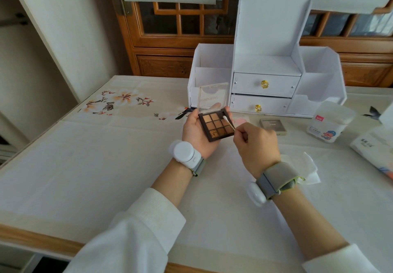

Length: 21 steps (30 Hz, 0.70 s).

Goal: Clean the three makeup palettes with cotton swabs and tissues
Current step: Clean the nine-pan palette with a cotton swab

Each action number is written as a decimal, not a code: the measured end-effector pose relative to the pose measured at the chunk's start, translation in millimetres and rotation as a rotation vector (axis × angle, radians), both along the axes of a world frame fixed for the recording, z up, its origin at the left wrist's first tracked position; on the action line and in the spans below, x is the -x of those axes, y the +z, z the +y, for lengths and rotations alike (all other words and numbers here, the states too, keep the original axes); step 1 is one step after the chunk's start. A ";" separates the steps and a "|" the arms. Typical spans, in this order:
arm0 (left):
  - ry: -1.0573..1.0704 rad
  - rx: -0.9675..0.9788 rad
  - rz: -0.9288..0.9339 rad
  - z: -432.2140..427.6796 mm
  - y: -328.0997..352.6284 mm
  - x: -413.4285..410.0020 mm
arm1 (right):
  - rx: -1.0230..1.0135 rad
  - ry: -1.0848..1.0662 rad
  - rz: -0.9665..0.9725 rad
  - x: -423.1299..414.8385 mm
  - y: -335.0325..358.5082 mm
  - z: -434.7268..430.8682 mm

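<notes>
Likely a home room, carved wooden lattice screen (180, 17), white cosmetics organizer (265, 81), floral tablecloth (119, 100)

Palettes plainly seen, two: open palette (217, 127), centre; closed grey palette (273, 126), right of centre. One cotton swab (228, 122). At right: one swab tub (330, 121), one tissue pack (374, 145), one loose tissue (310, 168). One organiser (265, 64), upper centre, two drawers (248, 84), (244, 103).

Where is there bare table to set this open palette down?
Widest bare cloth lies left of the left hand, between the flower print and the near edge. Crowded on the right: grey palette, swab tub, tissue pack, loose tissue near the right hand.
</notes>
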<state>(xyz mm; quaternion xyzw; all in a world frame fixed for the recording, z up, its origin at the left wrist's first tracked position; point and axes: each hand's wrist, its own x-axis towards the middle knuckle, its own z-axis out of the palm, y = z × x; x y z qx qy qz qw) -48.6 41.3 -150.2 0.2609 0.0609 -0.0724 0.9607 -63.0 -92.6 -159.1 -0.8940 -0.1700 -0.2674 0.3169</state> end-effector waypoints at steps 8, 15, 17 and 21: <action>-0.009 0.002 0.005 1.9 -2.6 -1.6 | -0.009 -0.044 -0.056 -3.7 -0.9 -4.4; 0.005 0.019 -0.027 2.8 -0.8 0.5 | -0.041 0.131 -0.083 9.2 4.3 6.2; 0.015 0.009 -0.034 4.4 -1.9 0.3 | -0.039 0.230 -0.075 12.5 4.7 8.6; 0.026 -0.013 -0.026 7.6 -5.6 -3.2 | -0.014 0.323 -0.053 13.6 3.5 7.5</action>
